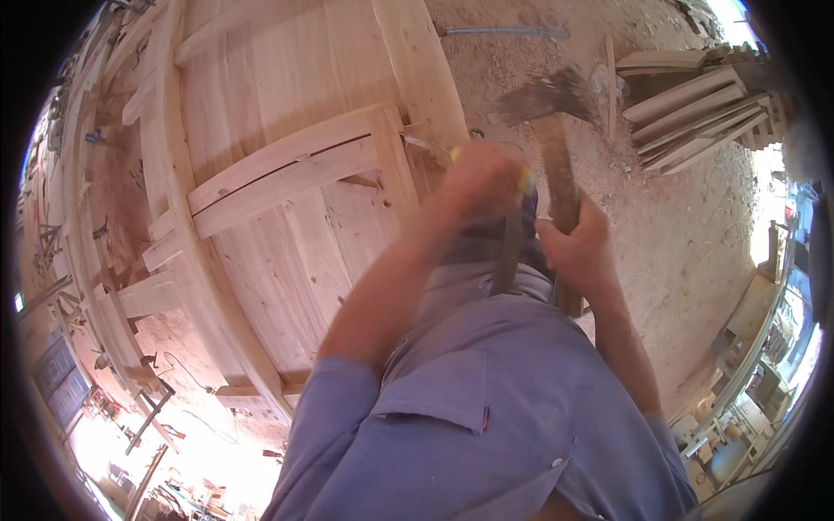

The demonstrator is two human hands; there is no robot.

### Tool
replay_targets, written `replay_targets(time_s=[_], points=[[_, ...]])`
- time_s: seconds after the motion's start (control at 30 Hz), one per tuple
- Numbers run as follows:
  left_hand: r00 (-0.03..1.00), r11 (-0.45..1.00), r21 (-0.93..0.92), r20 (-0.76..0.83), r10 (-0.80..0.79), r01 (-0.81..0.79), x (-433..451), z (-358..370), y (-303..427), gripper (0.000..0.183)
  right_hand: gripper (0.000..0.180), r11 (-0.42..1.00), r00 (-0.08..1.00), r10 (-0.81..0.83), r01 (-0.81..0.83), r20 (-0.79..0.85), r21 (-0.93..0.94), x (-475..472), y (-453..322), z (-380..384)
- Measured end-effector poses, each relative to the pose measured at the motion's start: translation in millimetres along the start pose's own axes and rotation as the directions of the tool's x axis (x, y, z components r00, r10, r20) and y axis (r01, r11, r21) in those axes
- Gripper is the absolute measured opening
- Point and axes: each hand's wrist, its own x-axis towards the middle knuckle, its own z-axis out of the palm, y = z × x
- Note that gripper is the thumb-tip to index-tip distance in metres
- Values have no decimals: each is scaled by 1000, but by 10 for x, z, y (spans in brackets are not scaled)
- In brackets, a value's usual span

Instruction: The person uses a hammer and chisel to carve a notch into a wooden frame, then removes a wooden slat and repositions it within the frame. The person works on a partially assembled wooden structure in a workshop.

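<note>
My left hand (485, 174) is closed around a yellow-handled tool (524, 181), probably a chisel. Its thin metal shaft (417, 142) points left towards the short upright rail (394, 159) of a wooden frame; whether the tip touches the wood cannot be told. In my right hand (580, 244) is the thick wooden handle (557, 169) of a striking tool. Its broad dark head (546, 98) is raised beyond my hands, too blurred to tell hatchet from hammer. The large pale panelled frame (287, 163) lies to my left, with a split or gap along one cross rail (287, 153).
Stacked wooden boards (697, 117) stand at the far right. A metal pipe (508, 31) lies on the dusty, chip-strewn ground (664, 241). More timber beams (98, 215) and a bar clamp (150, 413) are on the left, with a cable (208, 423) near the frame's lower end.
</note>
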Motion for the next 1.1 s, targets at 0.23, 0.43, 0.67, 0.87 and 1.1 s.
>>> replay_targets(time_s=[0.23,0.43,0.67,0.87,1.1], points=[[936,951,-52,-203,289,-305,-323,369,302,26,14,994,934,-78,98,-349,40,-171,187,-335],[831,941,-64,-491,261,-332,-360,42,180,30,20,943,939,50,68,-342,325,-188,424,-185],[829,957,-24,-505,238,-289,-446,-15,29,26,20,968,969,146,-99,-199,230,-302,565,-86],[813,953,-22,-528,245,-301,-448,-51,16,26,19,990,975,-22,52,-220,130,-276,649,-43],[782,942,-60,-576,237,-330,-431,-114,88,35,21,999,988,-19,25,-153,40,-324,614,-44]])
